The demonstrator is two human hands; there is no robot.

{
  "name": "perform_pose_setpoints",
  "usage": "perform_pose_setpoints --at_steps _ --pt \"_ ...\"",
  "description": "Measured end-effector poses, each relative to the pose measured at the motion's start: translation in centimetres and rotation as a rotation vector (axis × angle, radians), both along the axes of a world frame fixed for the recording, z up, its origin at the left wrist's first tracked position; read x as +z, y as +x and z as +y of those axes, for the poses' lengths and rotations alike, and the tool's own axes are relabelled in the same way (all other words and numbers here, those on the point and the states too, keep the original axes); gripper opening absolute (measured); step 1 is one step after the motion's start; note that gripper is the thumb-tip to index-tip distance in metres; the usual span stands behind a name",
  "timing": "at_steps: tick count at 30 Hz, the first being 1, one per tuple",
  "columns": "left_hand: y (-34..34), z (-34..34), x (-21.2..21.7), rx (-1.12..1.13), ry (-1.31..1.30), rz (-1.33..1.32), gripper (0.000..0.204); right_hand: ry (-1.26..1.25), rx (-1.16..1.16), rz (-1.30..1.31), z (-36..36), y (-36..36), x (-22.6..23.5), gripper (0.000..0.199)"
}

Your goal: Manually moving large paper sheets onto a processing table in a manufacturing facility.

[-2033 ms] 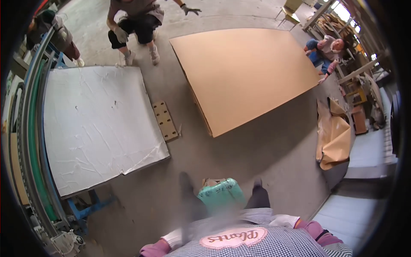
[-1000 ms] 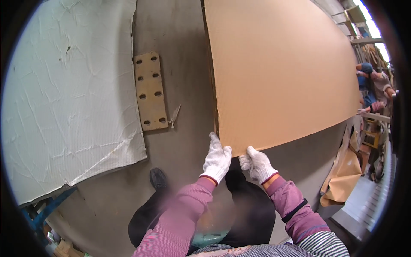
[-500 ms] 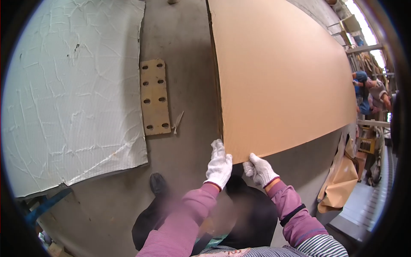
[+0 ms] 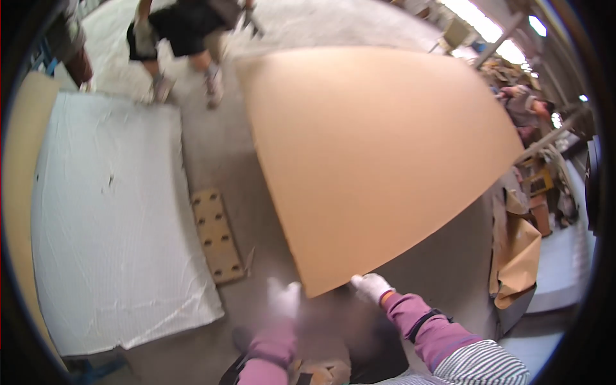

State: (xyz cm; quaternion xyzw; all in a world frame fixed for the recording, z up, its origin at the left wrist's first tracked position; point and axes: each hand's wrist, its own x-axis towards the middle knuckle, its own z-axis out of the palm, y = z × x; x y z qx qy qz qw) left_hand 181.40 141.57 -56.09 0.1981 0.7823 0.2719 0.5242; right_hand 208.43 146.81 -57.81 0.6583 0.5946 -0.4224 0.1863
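Right hand (image 4: 372, 288): grasps the brown sheet (image 4: 378, 167) at its near edge, I judge to steady it.
Left hand (image 4: 283, 299): blurred beside the corner; I cannot tell its grip.

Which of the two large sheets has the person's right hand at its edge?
The brown sheet: the right hand is at its near edge. The wrinkled white sheet lies farther left, apart from that hand.
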Motion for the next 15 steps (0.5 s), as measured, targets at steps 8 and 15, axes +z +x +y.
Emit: perform_pose_setpoints --at_steps 8,15 --pt "-5.3 -7.2 11.2 -0.171 0.377 0.451 0.036 0.573 -0.217 0.180 -8.9 2.8 13.5 0.030" --pt "-6.5 -22.9 18.6 -0.366 0.650 0.948 0.035 0.701 0.019 0.408 -17.1 2.6 22.9 0.035"
